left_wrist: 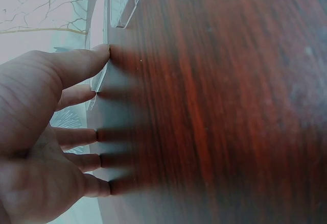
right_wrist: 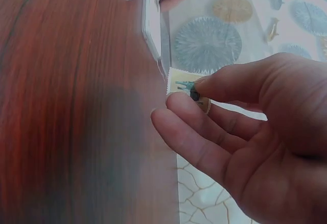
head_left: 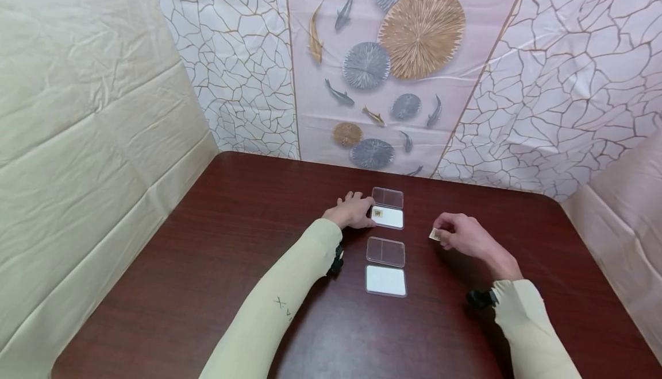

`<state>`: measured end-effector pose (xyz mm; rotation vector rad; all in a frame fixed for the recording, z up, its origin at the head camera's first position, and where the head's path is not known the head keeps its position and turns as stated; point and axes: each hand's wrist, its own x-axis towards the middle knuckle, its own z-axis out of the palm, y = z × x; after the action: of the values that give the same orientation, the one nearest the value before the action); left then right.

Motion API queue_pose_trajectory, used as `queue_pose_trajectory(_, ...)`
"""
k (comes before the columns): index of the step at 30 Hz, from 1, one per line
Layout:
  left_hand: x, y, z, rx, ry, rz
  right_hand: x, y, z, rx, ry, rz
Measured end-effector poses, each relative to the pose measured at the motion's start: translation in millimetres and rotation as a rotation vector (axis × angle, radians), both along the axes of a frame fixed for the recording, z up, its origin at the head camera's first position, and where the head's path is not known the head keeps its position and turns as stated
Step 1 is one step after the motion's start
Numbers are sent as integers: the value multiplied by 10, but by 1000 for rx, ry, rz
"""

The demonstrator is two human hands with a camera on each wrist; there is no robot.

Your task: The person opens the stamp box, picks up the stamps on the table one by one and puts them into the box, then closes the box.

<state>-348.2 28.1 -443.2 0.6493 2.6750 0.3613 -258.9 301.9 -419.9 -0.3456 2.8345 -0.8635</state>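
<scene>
My right hand (head_left: pixel 468 236) pinches a postage stamp (right_wrist: pixel 179 78) between thumb and fingers, above the table to the right of the cases. The stamp has perforated edges and a dark green and black picture, partly covered by the fingertips. My left hand (head_left: pixel 353 211) touches the left end of the far clear plastic case (head_left: pixel 395 218), thumb and index finger at its corners. Its other fingers are spread, with their tips on the table. That case lies open with a white insert, and another small stamp (head_left: pixel 378 213) rests on the insert's left part.
Nearer me lies a second open clear case, its transparent lid (head_left: pixel 385 252) behind its white-lined base (head_left: pixel 385 281). The far case's lid (head_left: pixel 388 197) lies behind its base. Patterned cloth (head_left: pixel 248 63) hangs behind the dark wooden table (head_left: pixel 207 252).
</scene>
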Motion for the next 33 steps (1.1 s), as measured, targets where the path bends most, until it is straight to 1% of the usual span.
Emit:
queue_pose_trajectory(13, -1, -12, -25, -9, 20, 0, -189, -198, -34, -4, -25, 10)
queue_pose_trajectory(21, 2, -9, -29, -14, 25, 1, -248, -318, -31, -45, -15, 53)
queue_pose_trajectory(29, 10, 8, -14, -12, 25, -9, -342, -407, -63, -34, -16, 59)
queue_pose_trajectory(33, 14, 12, 4, -16, 29, -1, -409, -452, -81, -46, -30, 59)
